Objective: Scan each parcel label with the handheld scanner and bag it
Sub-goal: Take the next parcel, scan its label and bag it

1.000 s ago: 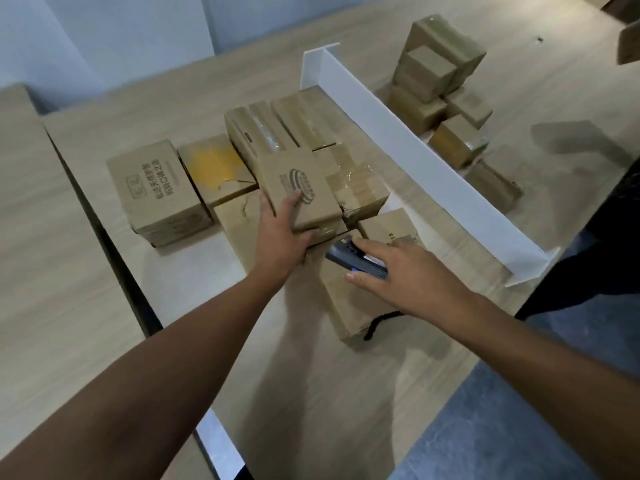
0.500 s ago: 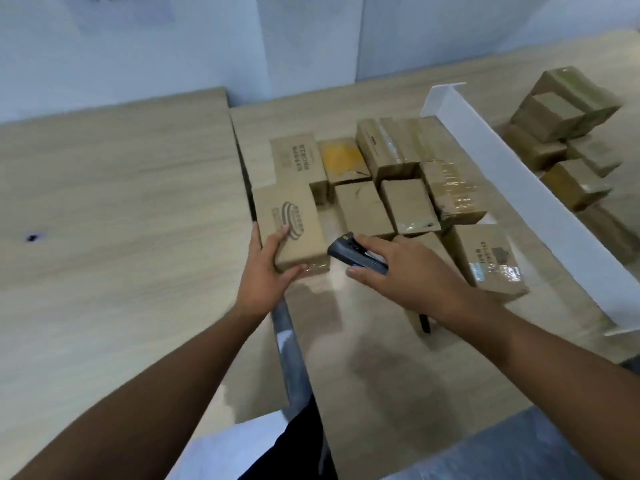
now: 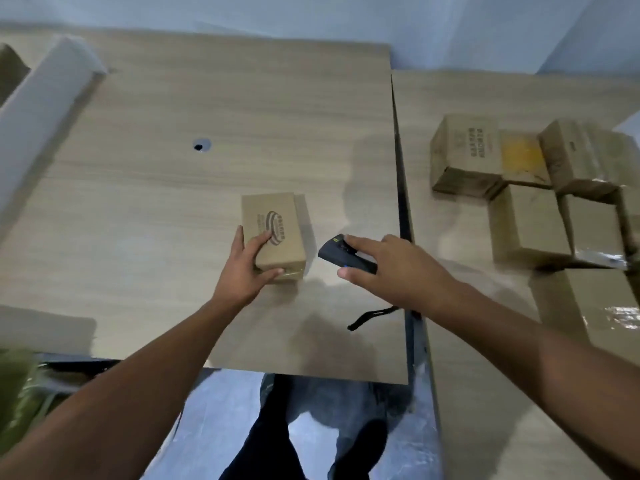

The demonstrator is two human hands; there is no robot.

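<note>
My left hand [image 3: 247, 268] grips a small brown cardboard parcel [image 3: 273, 230] with a printed round logo on top, held over the left wooden table [image 3: 173, 202]. My right hand [image 3: 391, 268] holds the black handheld scanner [image 3: 341, 256], its nose pointing toward the parcel's right side, a short gap between them. A black wrist strap [image 3: 370, 317] dangles from the scanner. Several more cardboard parcels [image 3: 519, 188] sit packed together on the right table [image 3: 485, 358]. No label shows on the held parcel.
A narrow dark gap [image 3: 403, 209] separates the two tables. A white angled board [image 3: 38, 119] lies at the far left. A small cable hole [image 3: 198, 146] sits in the left tabletop. Something green and blurred [image 3: 17, 393] is at the lower left edge. My legs [image 3: 277, 427] are below.
The parcel has travelled left from the pile across the gap onto the left table, still in my left hand. My right hand with the scanner followed alongside, and my view swung left.
</note>
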